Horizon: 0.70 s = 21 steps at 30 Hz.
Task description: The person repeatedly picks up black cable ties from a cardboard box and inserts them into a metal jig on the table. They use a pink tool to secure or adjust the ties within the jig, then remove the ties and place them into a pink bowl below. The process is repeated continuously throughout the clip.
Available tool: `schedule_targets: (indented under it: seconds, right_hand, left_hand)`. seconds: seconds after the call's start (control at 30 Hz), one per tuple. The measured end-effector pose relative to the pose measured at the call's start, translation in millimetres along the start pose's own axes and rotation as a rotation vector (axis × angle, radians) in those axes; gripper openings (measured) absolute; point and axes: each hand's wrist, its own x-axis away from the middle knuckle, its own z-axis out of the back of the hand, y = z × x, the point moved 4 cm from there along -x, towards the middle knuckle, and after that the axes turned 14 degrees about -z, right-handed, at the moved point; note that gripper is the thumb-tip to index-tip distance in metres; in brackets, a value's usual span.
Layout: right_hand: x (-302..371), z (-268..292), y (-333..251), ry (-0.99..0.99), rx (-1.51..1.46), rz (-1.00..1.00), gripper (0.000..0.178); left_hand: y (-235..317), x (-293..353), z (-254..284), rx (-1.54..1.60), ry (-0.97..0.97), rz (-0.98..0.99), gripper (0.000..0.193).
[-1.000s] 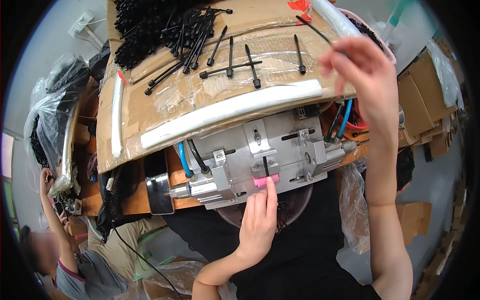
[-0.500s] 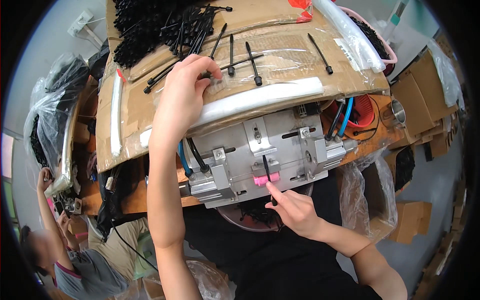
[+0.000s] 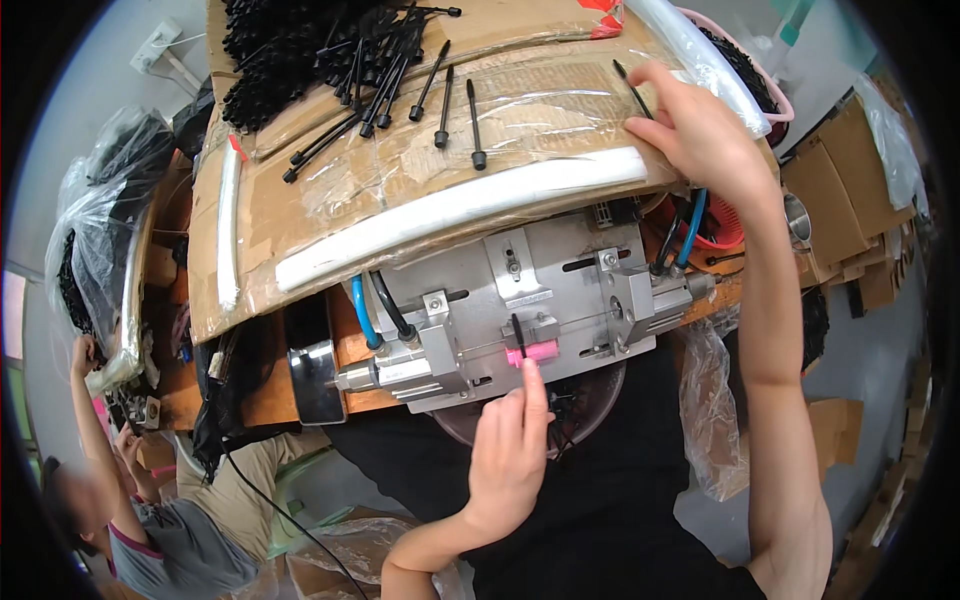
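Observation:
My left hand point(image 3: 510, 455) is in front of a metal fixture point(image 3: 480, 262), its index finger stretched out and the other fingers curled. That fingertip touches the lower end of a thin black plastic rod point(image 3: 519, 333), which lies across a pink block point(image 3: 540, 350) on the fixture. At the right of the cardboard, my right hand point(image 3: 690, 125) has thumb and index finger apart around a single black rod point(image 3: 627, 80) with a pointed tip. The hand partly hides this rod's lower end.
A cardboard sheet point(image 3: 420, 180) bears a heap of black rods point(image 3: 285, 60), several loose ones and a white plastic roll point(image 3: 470, 212). A bowl point(image 3: 595, 405) sits below the fixture. A phone point(image 3: 316, 385) lies at left; another person point(image 3: 180, 530) works beyond it.
My left hand has come down from the cardboard to the pink block. My right hand has left the block for the rod at the upper right. The rod lying crosswise on the cardboard is gone.

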Motion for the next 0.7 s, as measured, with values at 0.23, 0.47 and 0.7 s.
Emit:
schedule_targets:
  seconds: [0.23, 0.47, 0.7]
  right_hand:
    - [1, 25, 4, -0.314, -0.748, -0.219, 0.018]
    - [158, 15, -58, -0.157, -0.741, 0.194, 0.044]
    - [227, -52, -96, -0.135, -0.614, 0.134, 0.059]
  left_hand:
    - [-5, -10, -18, 0.024, -0.078, 0.023, 0.071]
    - [-33, -41, 36, 0.059, 0.017, -0.020, 0.059]
    - [-131, -153, 80, 0.085, 0.093, -0.026, 0.017]
